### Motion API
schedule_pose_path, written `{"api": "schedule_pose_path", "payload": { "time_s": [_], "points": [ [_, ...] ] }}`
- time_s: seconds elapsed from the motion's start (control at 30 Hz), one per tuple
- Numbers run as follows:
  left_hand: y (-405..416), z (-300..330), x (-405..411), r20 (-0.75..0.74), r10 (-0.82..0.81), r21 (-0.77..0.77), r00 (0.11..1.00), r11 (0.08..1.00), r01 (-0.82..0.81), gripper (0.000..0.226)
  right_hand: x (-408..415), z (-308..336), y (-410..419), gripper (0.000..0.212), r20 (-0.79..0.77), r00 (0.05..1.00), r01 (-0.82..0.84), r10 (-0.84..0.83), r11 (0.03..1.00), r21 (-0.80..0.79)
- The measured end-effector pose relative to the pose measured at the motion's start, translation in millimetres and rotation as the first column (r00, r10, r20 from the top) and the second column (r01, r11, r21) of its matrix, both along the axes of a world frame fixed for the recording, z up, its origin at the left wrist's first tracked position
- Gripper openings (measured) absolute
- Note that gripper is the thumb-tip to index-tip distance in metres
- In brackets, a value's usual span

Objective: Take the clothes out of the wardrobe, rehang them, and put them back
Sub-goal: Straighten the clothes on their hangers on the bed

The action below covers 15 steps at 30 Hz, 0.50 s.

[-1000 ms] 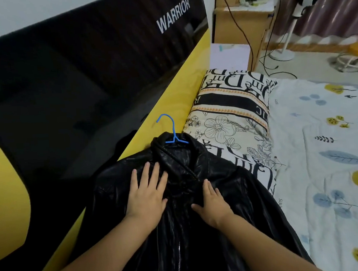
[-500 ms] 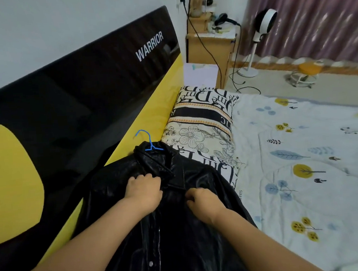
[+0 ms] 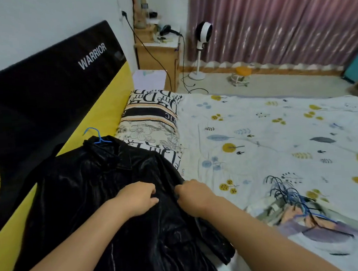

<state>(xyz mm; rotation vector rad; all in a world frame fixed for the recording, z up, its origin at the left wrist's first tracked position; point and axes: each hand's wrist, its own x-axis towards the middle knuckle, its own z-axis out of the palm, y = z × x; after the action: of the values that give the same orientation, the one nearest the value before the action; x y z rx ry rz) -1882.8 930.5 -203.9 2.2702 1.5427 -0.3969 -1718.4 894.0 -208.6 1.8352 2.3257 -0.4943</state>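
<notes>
Since half a second ago: both hands shifted down the black jacket [image 3: 106, 204] from the collar region to mid-front; camera view swung right, bringing a pile of clothes on hangers [image 3: 302, 209] into sight.

Left hand [image 3: 136, 198]: fingers curled, gripping a fold of the jacket front. Right hand [image 3: 194, 194]: fingers curled, gripping the jacket's right front edge, just beside the left hand, the two apart by a narrow strip of fabric.

Jacket: glossy black, lying front-up on the bed [image 3: 258, 129] along the headboard side, collar pointing away, upper part overlapping the lower corner of the patterned pillow [image 3: 152, 124]. Blue hanger [image 3: 95, 136] inside the jacket, hook protruding from the collar against the yellow band of the headboard [image 3: 43, 85]. Zip line visible down the lower front.

Pile of clothes: lying on the floral bedsheet to the right, well apart from the jacket, dark and blue hanger hooks bunched at its top; blurred, individual garments not distinguishable.

Surroundings: headboard black and yellow, lettered "WARRIOR". Wooden bedside cabinet [image 3: 157, 56] beyond the pillow, hair dryer [image 3: 166, 29] on top. White standing fan [image 3: 203, 40] on the floor before pink curtains [image 3: 282, 20]. Small stool with orange seat [image 3: 242, 76] near the curtain hem.
</notes>
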Motion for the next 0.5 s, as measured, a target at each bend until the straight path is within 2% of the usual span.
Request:
{"api": "schedule_pose_path", "payload": {
  "time_s": [0.37, 0.5],
  "points": [
    [-125.6, -15.6, 175.9, 0.082, -0.199, -0.046, 0.977, 0.978, 0.203, 0.033, 149.6, -1.9, -150.0, 0.028, 0.122, 0.982, 0.165, -0.147, 0.974, -0.153],
    [-158.0, -34.8, 229.7, 0.112, -0.224, -0.101, 0.968, 0.967, 0.235, 0.032, 211.0, -11.4, -189.7, 0.031, 0.133, 0.968, 0.236, -0.213, 0.952, -0.193]
  ]
}}
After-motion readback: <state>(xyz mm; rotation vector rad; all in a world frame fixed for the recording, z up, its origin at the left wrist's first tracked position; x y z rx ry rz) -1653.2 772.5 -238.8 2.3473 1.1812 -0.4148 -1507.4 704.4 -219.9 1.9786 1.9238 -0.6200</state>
